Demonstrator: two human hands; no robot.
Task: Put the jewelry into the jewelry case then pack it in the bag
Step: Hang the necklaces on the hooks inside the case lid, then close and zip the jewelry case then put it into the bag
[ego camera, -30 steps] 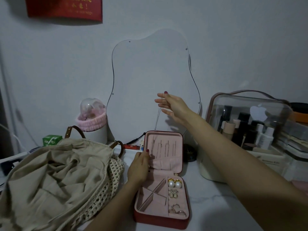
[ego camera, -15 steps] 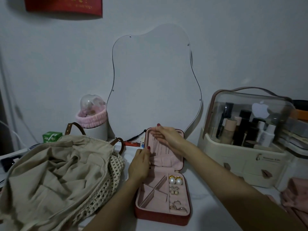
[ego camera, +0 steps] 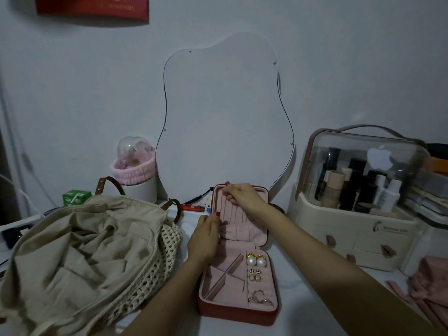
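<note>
The jewelry case, red outside and pink inside, lies open on the white table with its lid standing upright at the far side. In the case's right-hand compartments sit two pearl earrings, smaller studs just nearer the camera, and rings at the near corner; the divided left compartments show only pink lining. The right hand is at the top edge of the lid, fingers curled and pinched together near the upper left of the lid; a thin chain may be between them, but it is too fine to tell. The left hand rests against the lid's left edge, its thumb on the lining and fingers wrapped round the rim. Left of the case, just beside it, slumps a beige fabric bag with a woven net outer layer and brown straps. Behind the case a wavy-edged mirror leans on the wall. Right of the case stands a clear-domed cosmetics organizer with bottles inside.
</note>
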